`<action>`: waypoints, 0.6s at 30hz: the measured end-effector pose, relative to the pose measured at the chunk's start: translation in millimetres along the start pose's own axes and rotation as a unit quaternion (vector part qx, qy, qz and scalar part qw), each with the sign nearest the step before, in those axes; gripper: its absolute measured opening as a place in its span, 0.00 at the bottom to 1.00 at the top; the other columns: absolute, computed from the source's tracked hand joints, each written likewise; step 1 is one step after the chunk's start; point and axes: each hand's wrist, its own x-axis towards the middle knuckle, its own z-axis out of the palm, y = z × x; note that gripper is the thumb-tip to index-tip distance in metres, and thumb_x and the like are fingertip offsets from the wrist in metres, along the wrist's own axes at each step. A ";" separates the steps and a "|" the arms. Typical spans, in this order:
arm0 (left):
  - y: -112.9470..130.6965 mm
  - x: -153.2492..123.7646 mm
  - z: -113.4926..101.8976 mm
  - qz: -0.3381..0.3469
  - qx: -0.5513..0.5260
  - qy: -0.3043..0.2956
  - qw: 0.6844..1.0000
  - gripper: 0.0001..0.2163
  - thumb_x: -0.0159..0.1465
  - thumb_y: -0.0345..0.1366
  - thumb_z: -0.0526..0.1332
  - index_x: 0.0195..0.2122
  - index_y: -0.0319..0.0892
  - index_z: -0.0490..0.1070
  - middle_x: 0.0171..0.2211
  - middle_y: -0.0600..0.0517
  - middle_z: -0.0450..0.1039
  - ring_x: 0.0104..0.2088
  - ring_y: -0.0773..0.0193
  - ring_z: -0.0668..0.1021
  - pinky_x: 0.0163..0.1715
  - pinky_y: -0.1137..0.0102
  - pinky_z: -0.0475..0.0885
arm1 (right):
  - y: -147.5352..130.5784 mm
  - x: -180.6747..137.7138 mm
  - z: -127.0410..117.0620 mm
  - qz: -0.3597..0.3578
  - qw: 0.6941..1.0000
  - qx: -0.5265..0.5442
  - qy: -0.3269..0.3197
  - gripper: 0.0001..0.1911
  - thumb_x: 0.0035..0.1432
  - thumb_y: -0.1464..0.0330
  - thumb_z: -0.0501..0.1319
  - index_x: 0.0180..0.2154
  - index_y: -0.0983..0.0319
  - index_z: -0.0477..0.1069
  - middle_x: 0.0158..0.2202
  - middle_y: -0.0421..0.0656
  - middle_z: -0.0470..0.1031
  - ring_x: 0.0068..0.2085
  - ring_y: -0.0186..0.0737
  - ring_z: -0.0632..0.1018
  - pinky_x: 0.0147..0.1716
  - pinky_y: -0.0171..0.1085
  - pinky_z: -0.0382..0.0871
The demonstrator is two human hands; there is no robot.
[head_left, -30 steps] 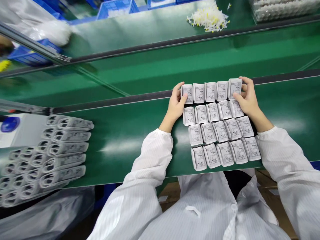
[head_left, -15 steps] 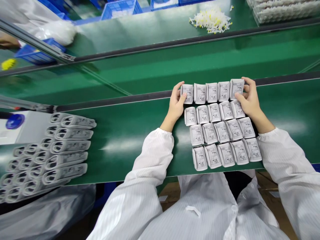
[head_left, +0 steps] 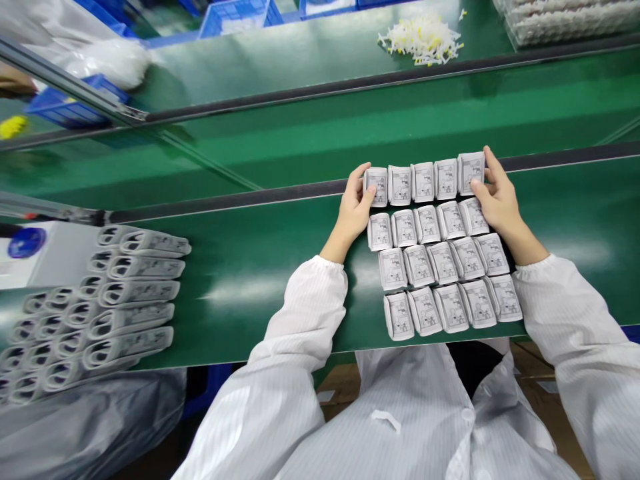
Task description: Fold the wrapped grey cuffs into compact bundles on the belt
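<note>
The far row of folded printed paper leaflets [head_left: 423, 182] spans the gap between my two hands. My left hand [head_left: 354, 208] closes on its left end leaflet [head_left: 377, 187], thumb in front and fingers behind. On the right end leaflet [head_left: 471, 172], which stands a little higher than the others, my right hand [head_left: 501, 203] presses its thumb to the front; the index finger runs along the outer side. Several more leaflets [head_left: 442, 261] lie in rows nearer me on the green work surface [head_left: 270, 280]. Fingertips behind the far row are hidden.
Rolled stacks of printed paper [head_left: 135, 317] and a white box with a blue round cap [head_left: 60, 250] stand at the left. A raised green shelf [head_left: 280, 63] runs behind, with a pile of small white and yellow parts [head_left: 423, 40] and blue bins [head_left: 240, 17].
My right hand and the right end of the far row have shifted slightly away from me and left. The right index finger is straighter. The nearer rows stay put.
</note>
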 end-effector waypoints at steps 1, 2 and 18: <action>-0.2 0.1 -0.3 -0.001 0.002 -0.002 1.000 0.33 0.82 0.64 0.59 0.83 0.60 0.59 0.66 0.44 0.81 0.63 0.49 0.87 0.74 0.47 0.78 | 0.8 0.0 0.1 0.001 1.000 0.002 -0.002 0.57 0.71 0.26 0.59 0.88 0.41 0.50 0.77 0.49 0.76 0.63 0.64 0.89 0.57 0.66 0.92; -0.3 0.2 -0.5 0.000 0.004 -0.004 1.000 0.34 0.82 0.64 0.59 0.83 0.60 0.58 0.67 0.44 0.81 0.64 0.49 0.87 0.75 0.46 0.78 | 1.7 0.1 0.1 0.002 1.000 0.002 -0.004 0.57 0.71 0.26 0.58 0.88 0.41 0.50 0.78 0.49 0.75 0.64 0.64 0.89 0.59 0.67 0.91; 4.3 0.0 1.3 -0.013 0.001 0.011 1.000 0.33 0.81 0.64 0.60 0.81 0.58 0.61 0.65 0.44 0.82 0.62 0.51 0.87 0.73 0.49 0.79 | 13.1 1.1 -2.5 0.010 1.000 -0.012 -0.015 0.55 0.67 0.25 0.62 0.85 0.37 0.54 0.74 0.50 0.77 0.56 0.62 0.91 0.49 0.63 0.92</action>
